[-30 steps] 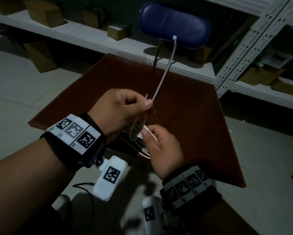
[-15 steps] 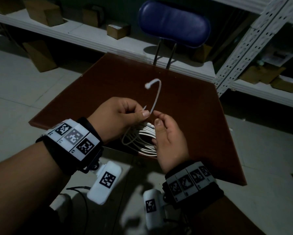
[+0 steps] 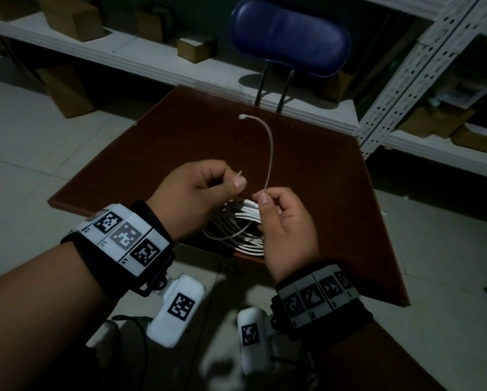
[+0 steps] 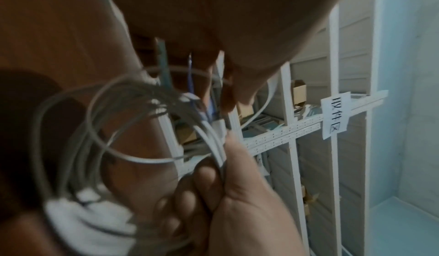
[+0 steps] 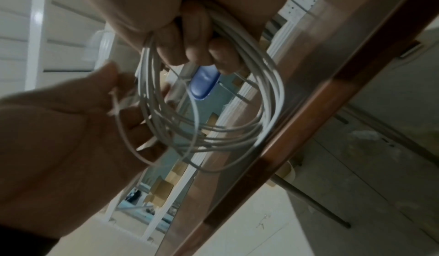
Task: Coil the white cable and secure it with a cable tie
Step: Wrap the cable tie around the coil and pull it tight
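White cable (image 3: 236,230) coiled in several loops, held in the air between both hands, above the near edge of a brown table (image 3: 315,170). Loops bunched on the right side and hanging loose to the left. Cable tie (image 3: 269,153) rising from the bundle, arching up and over to the left, its head (image 3: 241,117) free in the air. Tie's pointed tip (image 3: 238,174) sticking up by the left thumb.

Right hand (image 3: 287,232) curled round the bunched side of the coil, lower fingers (image 5: 194,53) wrapped over the strands; thumb and forefinger pinching the tie strap where it leaves the bundle. Left hand (image 3: 197,196) curled, thumb and forefinger pinching the tie's tip end; whether its other fingers touch the cable cannot be told.

Beyond the table, a blue chair back (image 3: 290,35) on two dark posts. Behind that, white shelves (image 3: 140,57) with cardboard boxes (image 3: 197,48). Pale tiled floor (image 3: 25,153) around the table.
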Demonstrator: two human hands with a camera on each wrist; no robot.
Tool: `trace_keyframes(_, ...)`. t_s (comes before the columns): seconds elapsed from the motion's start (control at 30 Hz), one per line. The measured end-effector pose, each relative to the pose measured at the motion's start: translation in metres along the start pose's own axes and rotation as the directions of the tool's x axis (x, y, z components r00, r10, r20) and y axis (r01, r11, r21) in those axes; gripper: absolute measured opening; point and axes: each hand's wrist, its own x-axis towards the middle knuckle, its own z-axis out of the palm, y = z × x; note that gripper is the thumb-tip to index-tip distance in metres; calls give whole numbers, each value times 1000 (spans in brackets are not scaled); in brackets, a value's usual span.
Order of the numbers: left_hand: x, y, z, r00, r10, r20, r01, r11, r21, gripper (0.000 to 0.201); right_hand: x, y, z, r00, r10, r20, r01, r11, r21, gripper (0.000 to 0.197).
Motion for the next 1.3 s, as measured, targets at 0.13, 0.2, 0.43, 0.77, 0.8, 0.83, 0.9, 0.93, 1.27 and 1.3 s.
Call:
trace_keyframes(0.13, -4, 14, -1, 977, 115, -177, -109, 993, 46, 23, 4, 8, 1, 996, 86, -39, -85, 996, 10, 20)
trace_keyframes(0.2, -4, 16, 0, 967, 87, -239, -95, 995, -22, 21, 4, 8, 0, 997, 77, -11, -77, 997, -13, 21)
trace_keyframes(0.43, -1, 19, 6, 977, 68, -201, -69, 998, 3, 21, -7, 0, 6, 993, -37, 108, 48, 994, -103, 20)
trace_keyframes(0.77, -9, 21, 14, 997, -39, -64, 35, 998, -52, 12, -7, -5, 2, 994, -18, 105, 23, 999, -46, 22)
trace_keyframes(0.8, -10, 20, 15, 997, -42, -61, 39, 998, -49, 12, -7, -6, 1, 994, -18, 103, 22, 999, -38, 22)
trace_keyframes(0.83, -10, 20, 16, 997, -42, -66, 39, 998, -48, 12, -6, -6, 1, 994, -20, 104, 23, 999, -31, 22)
trace_keyframes(0.9, -9, 20, 15, 995, -54, -80, 49, 997, -65, 13, -6, -6, 0, 994, -31, 102, 32, 999, -10, 18)
trace_keyframes(0.93, -9, 22, 15, 994, -64, -86, 57, 996, -75, 13, -6, -6, 1, 994, -41, 100, 41, 999, 2, 15)
trace_keyframes(1.27, -12, 2, 11, 987, -95, -130, 116, 980, 160, 19, 10, -1, -4, 950, 305, -72, -249, 875, 415, 20)
trace_keyframes(1.3, -14, 0, 12, 992, -113, -62, 124, 965, 230, 19, 11, -1, -4, 941, 331, -71, -262, 844, 469, 20)
